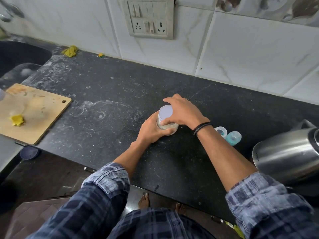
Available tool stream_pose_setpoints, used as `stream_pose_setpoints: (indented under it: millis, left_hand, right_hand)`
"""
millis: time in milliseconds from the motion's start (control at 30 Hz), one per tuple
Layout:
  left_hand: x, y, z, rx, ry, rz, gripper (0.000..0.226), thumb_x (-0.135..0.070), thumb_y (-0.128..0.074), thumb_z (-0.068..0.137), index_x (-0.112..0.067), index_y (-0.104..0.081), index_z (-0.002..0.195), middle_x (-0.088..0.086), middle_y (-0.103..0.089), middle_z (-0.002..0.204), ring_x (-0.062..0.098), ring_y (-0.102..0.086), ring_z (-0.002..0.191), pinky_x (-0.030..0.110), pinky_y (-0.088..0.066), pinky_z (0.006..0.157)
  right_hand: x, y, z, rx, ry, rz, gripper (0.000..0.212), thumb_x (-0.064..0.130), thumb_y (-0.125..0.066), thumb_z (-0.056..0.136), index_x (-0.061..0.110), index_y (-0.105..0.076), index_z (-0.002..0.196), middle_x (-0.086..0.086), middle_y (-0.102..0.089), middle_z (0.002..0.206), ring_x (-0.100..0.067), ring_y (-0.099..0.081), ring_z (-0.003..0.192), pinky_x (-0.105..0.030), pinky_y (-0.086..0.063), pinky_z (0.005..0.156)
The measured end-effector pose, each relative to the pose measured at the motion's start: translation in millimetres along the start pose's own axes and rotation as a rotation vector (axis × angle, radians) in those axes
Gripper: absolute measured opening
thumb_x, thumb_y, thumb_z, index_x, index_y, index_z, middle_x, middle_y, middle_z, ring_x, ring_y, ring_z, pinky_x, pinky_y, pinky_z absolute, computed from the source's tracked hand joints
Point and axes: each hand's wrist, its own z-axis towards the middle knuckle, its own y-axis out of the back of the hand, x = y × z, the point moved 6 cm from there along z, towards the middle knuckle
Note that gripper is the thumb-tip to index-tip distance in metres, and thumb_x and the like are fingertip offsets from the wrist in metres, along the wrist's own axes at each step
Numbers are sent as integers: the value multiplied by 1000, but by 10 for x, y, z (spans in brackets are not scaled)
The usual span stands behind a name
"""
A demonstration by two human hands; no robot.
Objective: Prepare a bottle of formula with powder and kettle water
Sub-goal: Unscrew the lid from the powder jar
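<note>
A small clear jar of pale powder (170, 127) with a white lid (165, 114) stands on the black counter (107, 94) near its middle. My left hand (151, 130) wraps around the jar's body from the left. My right hand (183, 112) grips the lid from above and the right, thumb on the lid's near edge. To the right of my right wrist stand a baby bottle's parts: a blue cap (233, 138) and a white ring piece (221, 131), partly hidden by my forearm. A steel kettle (284, 154) sits at the right edge.
A wooden cutting board (34, 114) with a yellow scrap (16, 120) lies at the left, beside a dark sink (20, 56). A yellow cloth (69, 51) lies by the tiled wall, under a switch panel (149, 18). My bare feet (144, 200) show below the counter edge.
</note>
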Motion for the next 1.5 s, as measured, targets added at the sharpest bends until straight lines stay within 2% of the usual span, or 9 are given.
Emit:
stream_pose_setpoints:
  millis: [200, 400, 567, 767, 900, 1100, 1233, 1400, 1500]
  left_hand:
    - [3, 14, -5, -3, 1, -7, 73, -60, -87, 63, -39, -56, 126, -19, -67, 114, 4, -63, 105, 32, -52, 91]
    - [6, 7, -4, -8, 7, -9, 77, -58, -88, 63, -38, -56, 130, -18, -67, 116, 6, -64, 106, 35, -53, 93]
    - [-28, 22, -17, 6, 1, 1, 77, -66, -84, 61, -38, -56, 127, -18, -67, 117, 5, -63, 105, 33, -53, 91]
    - [-32, 18, -19, 2, 8, 1, 72, -58, -87, 64, -39, -56, 126, -20, -67, 115, 5, -64, 105, 36, -53, 93]
    - [-51, 29, -32, 7, 2, 3, 75, -66, -83, 62, -39, -56, 126, -19, -67, 116, 5, -64, 107, 37, -54, 94]
    - [-51, 26, -36, 8, -1, -3, 69, -59, -86, 64, -47, -53, 123, -21, -67, 113, 4, -64, 105, 39, -54, 94]
    - [-64, 31, -37, 11, -3, 6, 73, -58, -86, 65, -44, -54, 129, -20, -66, 118, 6, -63, 108, 38, -53, 96]
    - [-69, 38, -46, 7, -5, 11, 68, -57, -86, 65, -48, -53, 124, -21, -67, 114, 5, -63, 106, 36, -52, 93]
    - [-90, 38, -48, 9, -5, 12, 67, -54, -87, 66, -48, -52, 123, -21, -66, 113, 6, -63, 105, 38, -53, 93]
  right_hand:
    - [15, -58, 29, 72, 51, 16, 88, 23, -87, 79, 26, -42, 154, 2, -41, 155, -27, -39, 142, -42, -39, 111]
    - [-13, -29, 21, 30, 35, 31, 87, 36, -86, 80, 26, -42, 154, 1, -43, 152, -26, -44, 138, -44, -43, 107]
    - [5, -52, 1, 147, 99, 81, 86, 6, -78, 79, 31, -43, 153, 5, -36, 161, -24, -24, 150, -41, -34, 115]
    - [-39, -85, 11, 46, 64, 116, 77, 21, -80, 83, 30, -45, 152, 4, -43, 153, -25, -36, 142, -40, -40, 108]
    - [-22, -117, 4, 139, 100, 168, 85, 3, -74, 78, 38, -46, 150, 12, -35, 162, -21, -12, 155, -48, -28, 120]
    - [-51, -66, 5, -25, 55, 231, 70, 17, -77, 85, 30, -50, 148, 2, -47, 149, -26, -39, 139, -38, -42, 105]
    - [-49, -45, 12, 55, 67, 286, 79, 2, -71, 80, 32, -48, 150, 1, -46, 151, -26, -27, 146, -42, -41, 110]
    - [-58, -41, 1, -27, 42, 249, 74, 17, -78, 84, 30, -47, 150, 1, -47, 149, -26, -40, 137, -37, -41, 104]
    - [-78, -110, 19, 32, 30, 296, 82, 5, -76, 82, 30, -42, 153, 1, -49, 150, -25, -41, 136, -38, -44, 105]
